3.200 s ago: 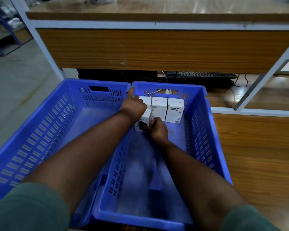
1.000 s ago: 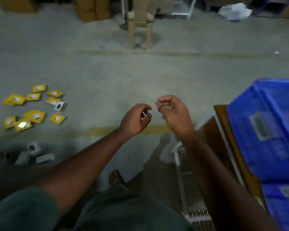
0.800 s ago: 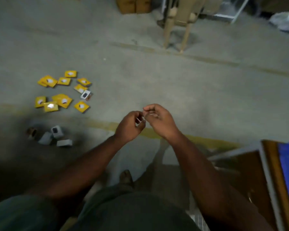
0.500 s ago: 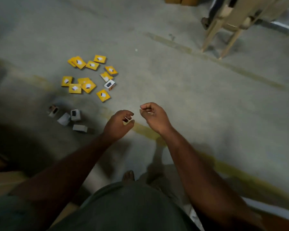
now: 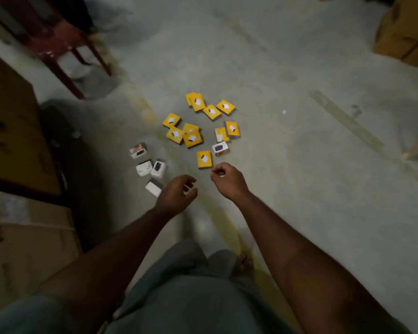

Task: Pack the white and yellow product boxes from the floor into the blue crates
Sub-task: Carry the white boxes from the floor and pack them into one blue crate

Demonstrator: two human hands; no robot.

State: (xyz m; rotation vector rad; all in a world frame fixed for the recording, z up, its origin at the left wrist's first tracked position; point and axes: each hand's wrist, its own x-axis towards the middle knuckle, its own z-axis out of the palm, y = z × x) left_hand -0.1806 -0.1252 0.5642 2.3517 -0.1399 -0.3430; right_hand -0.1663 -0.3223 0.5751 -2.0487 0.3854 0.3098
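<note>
Several flat yellow boxes (image 5: 193, 138) lie scattered on the grey concrete floor ahead of me; the nearest yellow box (image 5: 204, 159) is just beyond my hands. One white box (image 5: 220, 148) sits among them. More white boxes (image 5: 158, 169) form a small group to the left, with one white box (image 5: 153, 188) right beside my left hand (image 5: 177, 195). That hand hangs above the floor, loosely curled with thumb and fingers apart, holding nothing. My right hand (image 5: 227, 179) is curled into a loose empty fist, close to the nearest yellow box. The blue crates are out of view.
A dark red chair (image 5: 58, 47) stands at the top left. Brown cardboard cartons (image 5: 12, 121) line the left side, and another carton (image 5: 405, 32) sits at the top right. A faded yellow line (image 5: 217, 213) runs across the floor under my hands.
I have turned away from the blue crates to the floor. Both empty hands have come much closer to the scattered boxes, which now lie directly ahead.
</note>
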